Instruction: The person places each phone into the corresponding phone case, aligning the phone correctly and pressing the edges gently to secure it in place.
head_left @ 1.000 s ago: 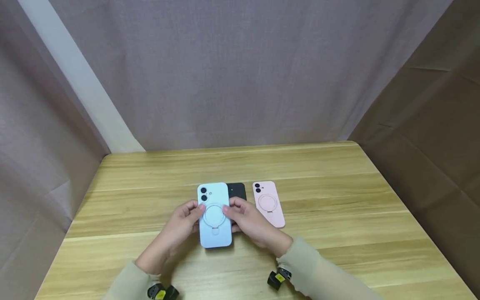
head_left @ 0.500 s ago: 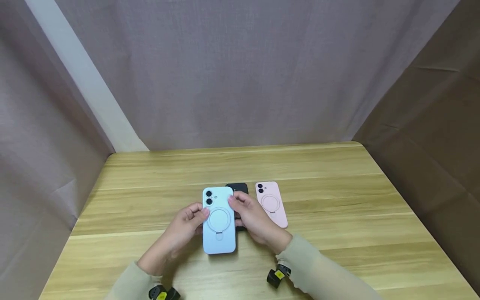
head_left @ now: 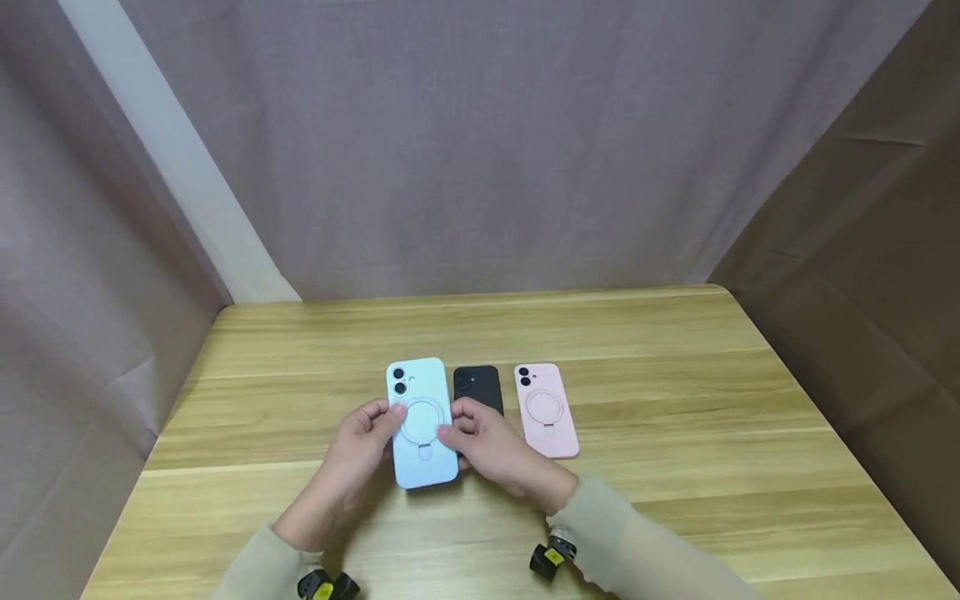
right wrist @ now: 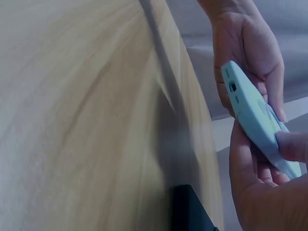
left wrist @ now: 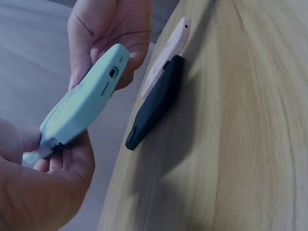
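Both hands hold a light blue phone [head_left: 422,467] in the head view, its back with two camera lenses and a ring stand facing up. My left hand [head_left: 358,446] grips its left edge, thumb lying on the back beside the ring. At the right edge, my right hand [head_left: 495,450] pinches it with the thumb at the ring's lower side. The left wrist view shows the phone's bottom end [left wrist: 96,98] with a port opening, raised off the table. Fingers beneath the phone are partly hidden.
A black phone [head_left: 477,385] lies on the wooden table [head_left: 637,350] behind my right hand, which covers its lower part. Right of it lies a pink phone [head_left: 545,429] with a ring on its back. Grey curtains [head_left: 480,150] hang behind the table.
The light blue phone shifts slightly toward me, then back up and left, now a little tilted. My right thumb slides up its edge, then back down. More of the black phone shows.
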`<action>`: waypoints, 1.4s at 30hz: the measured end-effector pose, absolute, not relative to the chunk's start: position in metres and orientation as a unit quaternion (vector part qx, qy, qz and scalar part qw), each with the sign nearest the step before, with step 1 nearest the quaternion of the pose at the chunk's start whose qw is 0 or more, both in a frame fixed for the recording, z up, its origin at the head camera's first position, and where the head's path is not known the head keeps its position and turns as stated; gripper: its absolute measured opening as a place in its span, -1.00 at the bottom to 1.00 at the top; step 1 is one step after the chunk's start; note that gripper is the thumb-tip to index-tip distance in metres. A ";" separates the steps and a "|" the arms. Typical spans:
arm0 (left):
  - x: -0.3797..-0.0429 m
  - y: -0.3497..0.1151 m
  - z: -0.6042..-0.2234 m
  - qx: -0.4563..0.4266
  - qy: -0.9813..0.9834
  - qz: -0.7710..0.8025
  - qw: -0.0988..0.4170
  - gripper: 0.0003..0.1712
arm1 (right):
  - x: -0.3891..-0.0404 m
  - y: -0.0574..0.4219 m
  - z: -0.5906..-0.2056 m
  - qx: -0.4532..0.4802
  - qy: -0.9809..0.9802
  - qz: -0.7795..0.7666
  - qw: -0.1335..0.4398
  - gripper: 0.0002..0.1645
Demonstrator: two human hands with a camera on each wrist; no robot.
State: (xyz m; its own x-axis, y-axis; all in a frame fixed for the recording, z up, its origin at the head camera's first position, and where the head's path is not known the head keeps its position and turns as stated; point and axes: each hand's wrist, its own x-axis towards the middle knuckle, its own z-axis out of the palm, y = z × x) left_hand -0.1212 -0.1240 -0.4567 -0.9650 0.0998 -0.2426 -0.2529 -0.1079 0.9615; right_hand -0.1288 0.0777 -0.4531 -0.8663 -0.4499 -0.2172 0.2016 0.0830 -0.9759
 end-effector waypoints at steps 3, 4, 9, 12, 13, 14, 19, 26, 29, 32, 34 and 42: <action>-0.121 -0.126 -0.456 -0.037 0.662 0.735 0.142 -0.66 | -0.127 0.076 -0.450 -0.088 0.708 -0.664 0.223 -0.73; -0.120 -0.127 -0.455 -0.029 0.668 0.729 0.150 -0.64 | -0.127 0.075 -0.450 -0.087 0.710 -0.664 0.218 -0.73; -0.118 -0.131 -0.458 -0.014 0.695 0.700 0.166 -0.68 | -0.129 0.071 -0.451 -0.082 0.727 -0.650 0.205 -0.73; -0.119 -0.133 -0.461 -0.025 0.708 0.689 0.155 -0.73 | -0.131 0.066 -0.452 -0.082 0.763 -0.614 0.186 -0.68; -0.119 -0.134 -0.461 -0.027 0.711 0.686 0.151 -0.74 | -0.132 0.065 -0.452 -0.083 0.777 -0.598 0.177 -0.66; -0.120 -0.135 -0.462 -0.024 0.715 0.683 0.150 -0.74 | -0.133 0.063 -0.451 -0.087 0.791 -0.583 0.167 -0.63; -0.125 -0.141 -0.463 0.004 0.756 0.642 0.128 -0.57 | -0.138 0.053 -0.450 -0.114 0.857 -0.488 0.118 -0.47; -0.133 -0.142 -0.469 0.047 0.837 0.540 0.076 -0.20 | -0.144 0.033 -0.456 -0.141 0.912 -0.376 0.079 -0.22; -0.138 -0.143 -0.472 0.073 0.861 0.500 0.064 -0.23 | -0.146 0.028 -0.457 -0.155 0.926 -0.338 0.070 -0.20; -0.142 -0.146 -0.474 0.089 0.883 0.457 0.064 -0.14 | -0.148 0.025 -0.456 -0.153 0.936 -0.310 0.073 -0.19; -0.143 -0.149 -0.475 0.098 0.891 0.437 0.076 -0.03 | -0.149 0.024 -0.455 -0.142 0.942 -0.294 0.083 -0.16; -0.147 -0.162 -0.472 0.106 0.912 0.381 0.112 0.11 | -0.151 0.013 -0.451 -0.121 0.951 -0.259 0.115 -0.13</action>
